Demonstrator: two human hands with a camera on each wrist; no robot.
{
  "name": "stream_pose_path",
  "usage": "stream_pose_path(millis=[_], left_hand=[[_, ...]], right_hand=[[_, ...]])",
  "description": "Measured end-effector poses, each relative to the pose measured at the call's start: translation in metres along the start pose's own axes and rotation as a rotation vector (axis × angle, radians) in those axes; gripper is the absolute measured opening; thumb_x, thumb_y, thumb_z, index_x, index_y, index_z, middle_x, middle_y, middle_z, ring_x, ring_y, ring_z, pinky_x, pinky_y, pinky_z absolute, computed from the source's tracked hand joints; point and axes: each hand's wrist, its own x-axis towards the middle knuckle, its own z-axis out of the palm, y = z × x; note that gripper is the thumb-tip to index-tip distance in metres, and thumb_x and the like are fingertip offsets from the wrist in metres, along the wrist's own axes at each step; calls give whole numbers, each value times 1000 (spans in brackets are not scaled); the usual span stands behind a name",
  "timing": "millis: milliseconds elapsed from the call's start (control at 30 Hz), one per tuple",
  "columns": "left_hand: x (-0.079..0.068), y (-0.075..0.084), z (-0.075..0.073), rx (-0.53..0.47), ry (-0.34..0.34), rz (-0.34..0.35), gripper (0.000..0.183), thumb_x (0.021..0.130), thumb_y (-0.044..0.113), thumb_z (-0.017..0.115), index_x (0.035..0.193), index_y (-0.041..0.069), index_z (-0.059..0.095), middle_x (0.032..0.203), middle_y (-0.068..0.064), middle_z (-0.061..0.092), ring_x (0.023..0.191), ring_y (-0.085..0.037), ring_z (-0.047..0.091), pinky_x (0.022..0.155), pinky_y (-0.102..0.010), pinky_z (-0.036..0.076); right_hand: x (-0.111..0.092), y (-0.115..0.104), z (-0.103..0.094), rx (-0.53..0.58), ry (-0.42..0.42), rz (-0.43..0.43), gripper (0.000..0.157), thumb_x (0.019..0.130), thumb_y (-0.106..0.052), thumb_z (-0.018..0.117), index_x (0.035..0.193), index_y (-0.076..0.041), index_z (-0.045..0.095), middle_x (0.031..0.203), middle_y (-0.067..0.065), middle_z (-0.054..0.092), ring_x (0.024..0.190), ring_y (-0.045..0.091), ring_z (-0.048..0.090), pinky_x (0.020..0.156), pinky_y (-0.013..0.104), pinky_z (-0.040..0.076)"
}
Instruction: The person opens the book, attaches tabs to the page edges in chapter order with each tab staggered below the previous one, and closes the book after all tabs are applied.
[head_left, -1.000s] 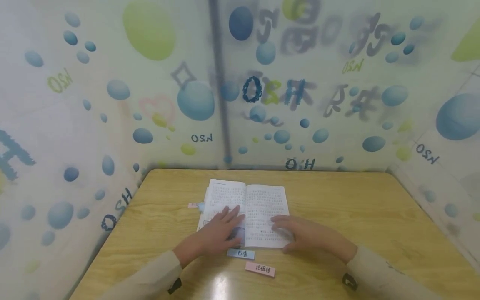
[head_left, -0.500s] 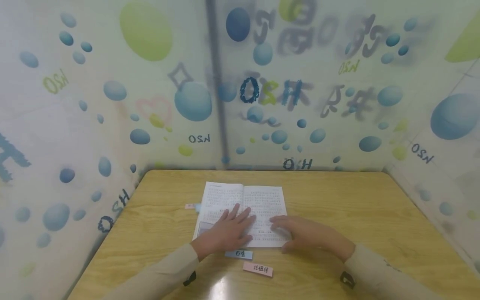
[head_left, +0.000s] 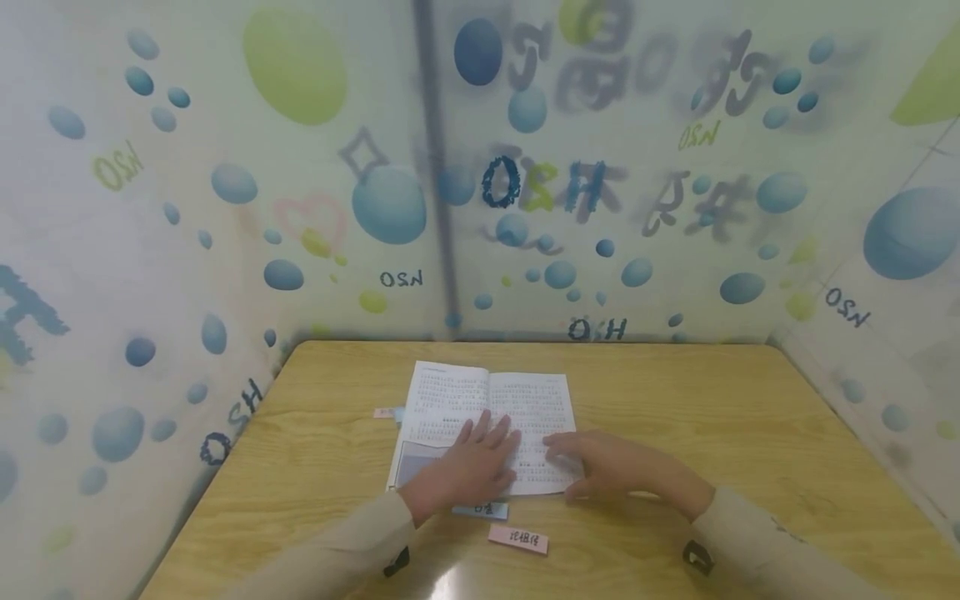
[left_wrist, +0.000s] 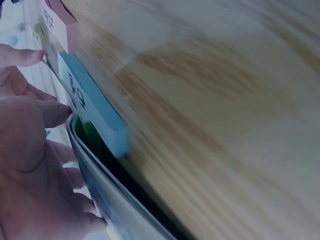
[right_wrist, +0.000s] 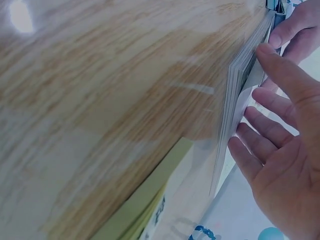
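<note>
We watch the left hand (head_left: 478, 457), fingers spread, slide right across the open book (head_left: 531, 398), apparently flattening it, the right hand (head_left: 618, 468) relaxed at its right edge

Looks softly and evenly lit in the head view, slightly hazy and low in contrast. Shows a bright patch of glare on the table (head_left: 675, 392) at the bottom edge. Leaves small print on the open book (head_left: 528, 400) too soft to read, and grey lettering (head_left: 667, 204) on the wall (head_left: 300, 154) blurred. Turns cooler and bluish in both wrist views, soft in detail, with pale sheen across the wood grain. Burns out to white at the right wrist view's upper left. Darkens under the open book in the left wrist view.
</note>
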Motion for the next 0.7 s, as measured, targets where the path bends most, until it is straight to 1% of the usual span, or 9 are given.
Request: stream_pose_path(millis=[133, 300, 400, 533, 600, 700], left_hand=[[7, 7, 0, 18, -15, 11, 65, 107, 46, 42, 162, 16, 27, 167, -12, 12, 151, -38, 8, 119, -55, 9], [8, 15, -5, 14, -43, -6, 71, 105, 54, 44, 162, 16, 27, 167, -13, 13, 151, -39, 10, 119, -56, 9], [9, 17, -6, 20, -58, -22, 81, 100, 65, 43, 163, 17, 25, 167, -13, 11, 151, -38, 10, 120, -55, 8], [10, 18, -5, 38, -71, -26, 97, 91, 80, 41, 164, 18, 23, 168, -13, 9, 151, -39, 9, 120, -55, 7], [10, 18, -6, 41, -76, -21, 102, 88, 83, 42, 164, 18, 22, 168, -14, 8, 151, -39, 9, 119, -55, 7], [9, 19, -7, 34, -75, -18, 103, 87, 83, 44, 164, 17, 23, 168, -15, 9, 151, -40, 10, 119, -56, 8]], right_hand=[[-1, 0, 0, 6, 8, -8, 52, 89, -30, 79, 136, -14, 62, 151, 5, 50, 138, 27, 45, 113, 48, 36], [-2, 0, 3, -6, 20, -7, 52, 91, -29, 77, 138, -14, 61, 151, 6, 50, 137, 27, 47, 112, 48, 37], [-2, 0, 4, -29, 28, -6, 50, 92, -26, 75, 138, -14, 61, 149, 6, 51, 134, 26, 50, 110, 45, 40], [-2, 1, 4, -47, 50, -23, 46, 93, -18, 73, 137, -10, 62, 145, 8, 55, 131, 27, 54, 108, 43, 43], [-1, 1, 5, -57, 67, -42, 44, 92, -13, 72, 135, -6, 63, 143, 10, 57, 129, 29, 55, 107, 44, 44], [1, 3, 5, -93, 95, -34, 44, 92, -10, 72, 135, -5, 63, 141, 11, 59, 129, 30, 55, 106, 45, 44]])
